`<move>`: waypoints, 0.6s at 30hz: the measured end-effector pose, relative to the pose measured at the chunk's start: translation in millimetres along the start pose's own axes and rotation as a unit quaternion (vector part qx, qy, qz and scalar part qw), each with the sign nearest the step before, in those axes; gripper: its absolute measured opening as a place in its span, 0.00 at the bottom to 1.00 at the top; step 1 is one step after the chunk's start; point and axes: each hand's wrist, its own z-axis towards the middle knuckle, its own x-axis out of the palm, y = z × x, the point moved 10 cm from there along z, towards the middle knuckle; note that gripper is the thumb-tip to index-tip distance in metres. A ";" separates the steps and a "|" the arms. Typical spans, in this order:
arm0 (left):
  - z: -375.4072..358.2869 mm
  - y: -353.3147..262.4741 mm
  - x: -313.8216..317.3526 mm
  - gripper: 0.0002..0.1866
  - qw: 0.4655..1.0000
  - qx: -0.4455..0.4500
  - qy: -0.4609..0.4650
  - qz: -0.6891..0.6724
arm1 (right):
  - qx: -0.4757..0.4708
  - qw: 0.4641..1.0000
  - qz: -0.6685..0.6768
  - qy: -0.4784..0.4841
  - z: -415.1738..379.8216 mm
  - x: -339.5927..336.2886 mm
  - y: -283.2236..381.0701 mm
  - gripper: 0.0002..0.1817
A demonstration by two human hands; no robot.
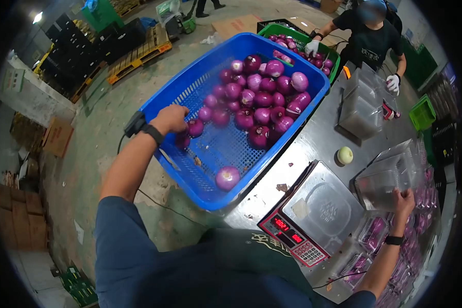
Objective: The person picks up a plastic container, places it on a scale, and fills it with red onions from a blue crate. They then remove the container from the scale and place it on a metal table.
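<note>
My left hand point(172, 119) reaches over the left side of a blue plastic basket point(190, 189), fingers curled down. Right beside and below it lie red onions point(194, 128); whether it grips one is hidden. Many more red onions fill the far part of the basket, and a single red onion point(227, 178) sits near its close end. On the right, my right hand point(404, 199) pinches the edge of clear plastic trays point(387, 172). Between the two stands a digital scale point(323, 205) with a bare metal plate and lit red figures.
A peeled pale onion point(345, 155) lies on the metal table point(313, 149). Beyond are more clear trays point(362, 110), a green crate point(335, 66) of onions and a gloved co-worker point(372, 41). Packed trays point(372, 233) cover the right. A cable point(164, 205) crosses the floor side.
</note>
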 end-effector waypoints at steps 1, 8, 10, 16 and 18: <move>14.8 1.6 14.8 0.16 0.999 -0.003 0.020 0.032 | -0.062 0.995 -0.063 -0.035 -14.4 -11.2 44.6 0.20; 57.1 15.2 119.7 0.35 0.963 0.007 0.202 0.176 | -0.108 0.972 -0.013 0.207 -197.4 84.2 218.5 0.18; 67.4 18.1 135.8 0.41 0.964 0.021 0.184 0.189 | -0.069 0.963 -0.001 0.261 -227.7 105.0 232.6 0.20; 72.7 29.6 121.5 0.28 0.974 -0.004 0.227 -0.012 | -0.049 0.958 0.080 0.270 -228.3 101.4 296.0 0.22; 58.2 9.0 83.2 0.25 0.893 -0.099 0.322 -0.299 | 0.000 0.959 0.142 0.247 -218.7 101.5 299.8 0.23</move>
